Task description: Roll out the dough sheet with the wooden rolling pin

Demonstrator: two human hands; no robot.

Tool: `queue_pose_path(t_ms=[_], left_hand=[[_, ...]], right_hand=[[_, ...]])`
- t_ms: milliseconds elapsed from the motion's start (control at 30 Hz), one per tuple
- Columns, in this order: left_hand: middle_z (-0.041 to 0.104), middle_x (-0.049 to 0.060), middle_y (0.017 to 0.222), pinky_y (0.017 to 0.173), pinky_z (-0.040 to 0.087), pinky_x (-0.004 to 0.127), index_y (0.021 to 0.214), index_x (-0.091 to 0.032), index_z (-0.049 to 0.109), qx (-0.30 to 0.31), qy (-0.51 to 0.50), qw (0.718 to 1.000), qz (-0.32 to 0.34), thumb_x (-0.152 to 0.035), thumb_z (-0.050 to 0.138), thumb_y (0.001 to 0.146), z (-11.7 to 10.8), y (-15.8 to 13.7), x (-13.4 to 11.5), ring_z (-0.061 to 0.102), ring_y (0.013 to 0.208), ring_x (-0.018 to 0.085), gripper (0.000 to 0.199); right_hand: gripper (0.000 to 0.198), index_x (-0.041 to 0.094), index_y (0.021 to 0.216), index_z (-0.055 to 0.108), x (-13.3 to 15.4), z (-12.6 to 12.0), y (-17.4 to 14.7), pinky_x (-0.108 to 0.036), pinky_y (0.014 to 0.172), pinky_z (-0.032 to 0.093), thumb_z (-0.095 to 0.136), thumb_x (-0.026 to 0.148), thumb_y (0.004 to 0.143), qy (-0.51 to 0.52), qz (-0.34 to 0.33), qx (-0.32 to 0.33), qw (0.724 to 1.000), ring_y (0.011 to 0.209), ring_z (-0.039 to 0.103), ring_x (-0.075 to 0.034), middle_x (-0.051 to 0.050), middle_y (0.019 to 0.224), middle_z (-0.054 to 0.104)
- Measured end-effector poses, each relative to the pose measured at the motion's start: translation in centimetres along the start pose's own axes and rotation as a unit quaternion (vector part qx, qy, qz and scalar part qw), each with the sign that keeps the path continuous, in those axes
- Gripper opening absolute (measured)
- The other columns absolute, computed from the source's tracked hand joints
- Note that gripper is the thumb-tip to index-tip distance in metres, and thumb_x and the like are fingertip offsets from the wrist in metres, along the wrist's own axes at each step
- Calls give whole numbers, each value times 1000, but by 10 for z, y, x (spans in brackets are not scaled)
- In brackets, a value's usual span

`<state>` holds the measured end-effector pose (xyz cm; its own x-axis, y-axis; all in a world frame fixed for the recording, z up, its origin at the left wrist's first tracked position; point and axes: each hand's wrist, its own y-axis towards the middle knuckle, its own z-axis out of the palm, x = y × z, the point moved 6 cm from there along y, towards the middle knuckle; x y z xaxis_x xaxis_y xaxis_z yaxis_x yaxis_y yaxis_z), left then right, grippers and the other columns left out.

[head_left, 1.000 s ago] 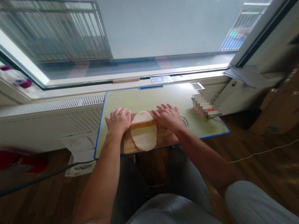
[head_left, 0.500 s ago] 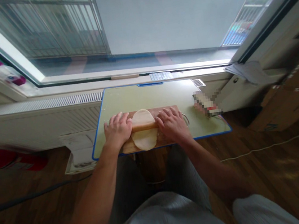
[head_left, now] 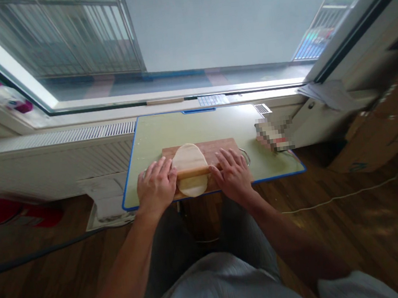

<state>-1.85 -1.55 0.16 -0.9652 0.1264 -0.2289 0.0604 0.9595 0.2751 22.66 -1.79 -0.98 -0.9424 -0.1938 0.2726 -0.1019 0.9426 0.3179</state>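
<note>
A wooden rolling pin (head_left: pixel 193 172) lies crosswise over a thin, pale, rounded sheet of dough (head_left: pixel 188 156). My left hand (head_left: pixel 156 182) is on its left end and my right hand (head_left: pixel 234 172) on its right end, both palms down with the fingers lying forward. More of the dough shows beyond the pin than on my side of it. Under the dough is a wooden cutting board (head_left: pixel 218 146) with a metal handle (head_left: pixel 245 156) at its right. The pin's ends are hidden beneath my hands.
The board rests on a small pale-green table (head_left: pixel 167 129) with a blue rim. A blurred-out item (head_left: pixel 273 136) sits at its right side. Behind stand a radiator (head_left: pixel 87 153) and a window. A red fire extinguisher (head_left: pixel 18 213) is at left, cardboard boxes (head_left: pixel 377 122) at right.
Both hands have rolled the pin a little toward my body across the dough. The board's far edge is more exposed beside my left hand.
</note>
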Motion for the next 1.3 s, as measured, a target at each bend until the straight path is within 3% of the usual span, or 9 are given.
queue_pose_path(t_ms=[200,367,533,600,700,833,1100,1300], left_hand=[[65,13,158,123,43,55,152,-16,64,-36,-25,999,19,-50,33,112,-1,-23,-1,57,147,36,62],[63,12,160,124,41,55,154,-20,62,-51,-57,997,14,-51,33,113,-3,-46,-2,57,148,33,60],[63,10,160,132,27,64,149,-23,66,-61,-72,995,-22,-46,38,112,-10,-29,6,57,149,31,52],[62,11,161,133,24,66,147,-24,68,-76,-70,993,-54,-45,41,111,-12,-12,13,55,150,32,51],[63,12,160,130,34,61,145,-22,71,-49,-68,993,-78,-43,42,109,-6,5,19,55,150,32,50],[63,12,160,125,42,57,145,-21,71,-18,-41,997,-61,-43,41,109,3,2,19,57,148,33,52],[66,13,157,124,45,55,139,-18,75,-38,-21,999,-34,-39,37,109,-4,-29,10,59,146,33,52],[69,15,152,126,45,51,134,-13,77,-86,-59,994,-17,-41,35,109,1,-44,13,62,144,32,56]], right_hand=[[55,20,159,57,-1,1,-27,-61,132,28,52,47,111,23,-26,-55,998,162,36,-36,-12,170,52],[52,21,157,58,-2,0,-50,-62,131,28,52,44,111,63,-30,-107,992,162,37,-34,-14,165,57],[38,25,126,77,-4,-3,-26,-60,130,27,50,48,112,78,16,-85,993,154,47,-33,-9,153,68],[40,24,125,78,-3,-4,-8,-57,129,28,49,48,113,68,28,-63,995,148,53,-31,-9,149,71],[43,24,131,78,0,-2,10,-60,129,25,49,50,112,21,47,-37,998,149,50,-35,-8,151,70],[47,25,136,76,2,0,5,-66,128,22,45,51,114,-18,60,-21,998,155,43,-39,-7,157,65],[48,22,145,70,4,-4,-32,-62,127,28,41,46,114,12,61,-77,995,154,44,-36,-9,160,63],[43,23,143,68,2,3,-53,-58,128,29,46,44,113,41,40,-132,990,155,43,-35,-10,161,61]])
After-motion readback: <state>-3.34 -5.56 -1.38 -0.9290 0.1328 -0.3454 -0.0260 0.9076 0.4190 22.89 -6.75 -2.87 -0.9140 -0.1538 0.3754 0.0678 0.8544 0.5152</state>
